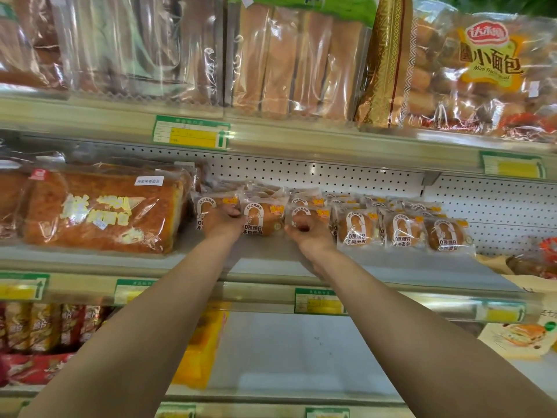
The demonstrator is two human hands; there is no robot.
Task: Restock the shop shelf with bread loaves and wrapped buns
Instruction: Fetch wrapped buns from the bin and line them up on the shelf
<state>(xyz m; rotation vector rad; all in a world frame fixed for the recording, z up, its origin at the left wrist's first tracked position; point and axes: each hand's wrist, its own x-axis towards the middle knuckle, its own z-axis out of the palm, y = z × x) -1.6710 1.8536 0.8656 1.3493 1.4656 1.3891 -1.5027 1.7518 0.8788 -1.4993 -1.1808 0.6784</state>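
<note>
Right, both hands are at the row of wrapped buns on the middle shelf (391,267). Left hand (221,220) has its fingers curled onto the edge of the bun pack (262,218) between the hands, thumb on the pack's left side; looks like a pinch on the wrapper, though the far fingers are hidden. Right hand (307,232) is palm-up with fingers curled at the front of the next bun pack (307,214); I can't tell whether it actually grips it or just nudges it.

More identical packs (401,230) run off to the right in the same row. A big bagged loaf (102,211) sits to the left of the buns, with one more pack between it and the left hand.

My read: the step is seating and squaring these two packs into the row. To do it well:
- keep labels facing out, packs upright like the neighbours
- push from the bottom edge, not the bun, since soft bread will dent
- close the gap toward the loaf, don't shove the loaf
- front edges in line with the packs to the right
</note>
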